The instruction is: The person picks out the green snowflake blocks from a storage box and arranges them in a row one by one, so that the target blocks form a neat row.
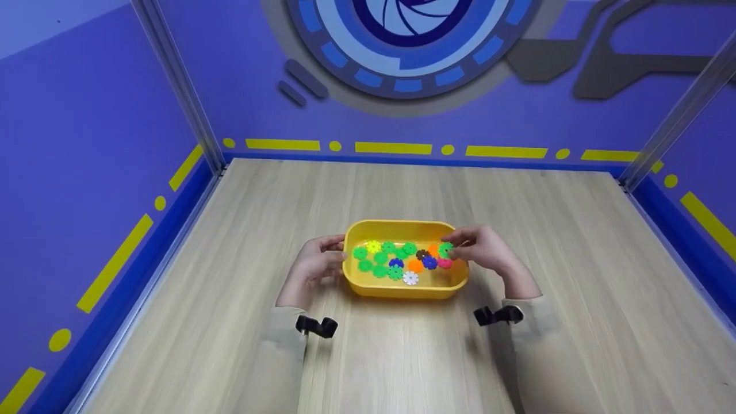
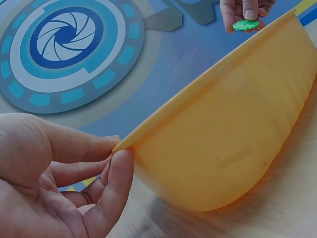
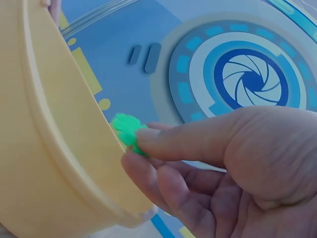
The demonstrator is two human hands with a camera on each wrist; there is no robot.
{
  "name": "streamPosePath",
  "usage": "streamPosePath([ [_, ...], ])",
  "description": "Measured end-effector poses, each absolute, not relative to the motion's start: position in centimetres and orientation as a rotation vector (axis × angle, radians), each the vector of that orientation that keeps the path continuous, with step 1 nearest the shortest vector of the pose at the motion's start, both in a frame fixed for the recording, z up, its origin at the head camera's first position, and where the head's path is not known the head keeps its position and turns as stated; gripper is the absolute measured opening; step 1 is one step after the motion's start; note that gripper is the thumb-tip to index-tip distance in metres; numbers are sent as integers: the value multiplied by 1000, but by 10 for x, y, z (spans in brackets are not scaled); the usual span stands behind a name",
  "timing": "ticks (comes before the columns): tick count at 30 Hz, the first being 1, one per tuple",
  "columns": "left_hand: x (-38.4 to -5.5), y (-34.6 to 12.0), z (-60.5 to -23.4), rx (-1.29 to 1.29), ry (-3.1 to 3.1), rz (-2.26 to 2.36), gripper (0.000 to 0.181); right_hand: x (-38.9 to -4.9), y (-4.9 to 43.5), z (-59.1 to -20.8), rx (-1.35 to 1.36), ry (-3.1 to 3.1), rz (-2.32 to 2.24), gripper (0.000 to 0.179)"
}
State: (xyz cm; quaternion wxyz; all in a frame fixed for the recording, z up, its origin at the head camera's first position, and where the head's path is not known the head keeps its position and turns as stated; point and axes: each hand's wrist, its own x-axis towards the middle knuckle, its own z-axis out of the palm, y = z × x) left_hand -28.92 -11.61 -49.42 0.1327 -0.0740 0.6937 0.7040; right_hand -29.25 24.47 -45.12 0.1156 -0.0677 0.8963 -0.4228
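Note:
A yellow plastic basin (image 1: 405, 292) stands on the table with several notched plastic discs inside, among them green discs (image 1: 380, 257), a white disc (image 1: 410, 278) and an orange disc (image 1: 415, 265). My left hand (image 1: 317, 260) pinches the basin's left rim between thumb and fingers, as the left wrist view shows close up. Over the right end of the basin, my right hand (image 1: 482, 248) pinches a green notched disc (image 3: 128, 130) between thumb and fingertips, above the rim.
The wooden table (image 1: 276, 201) surrounds the basin. Purple panels with yellow stripes (image 1: 393, 148) wall it in at the back and both sides, joined by metal corner posts (image 1: 187, 98). A black wrist mount (image 1: 317, 326) sits on each sleeve.

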Motion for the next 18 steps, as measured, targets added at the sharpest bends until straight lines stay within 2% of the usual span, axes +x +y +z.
streamPosePath([
  [6,-288,-115,-493,-222,1974,2069,54,-291,248,-453,-36,2559,-1378,39],
  [18,-288,-115,-495,-211,1988,2069,53,-289,261,-458,67,2507,-1566,45],
])
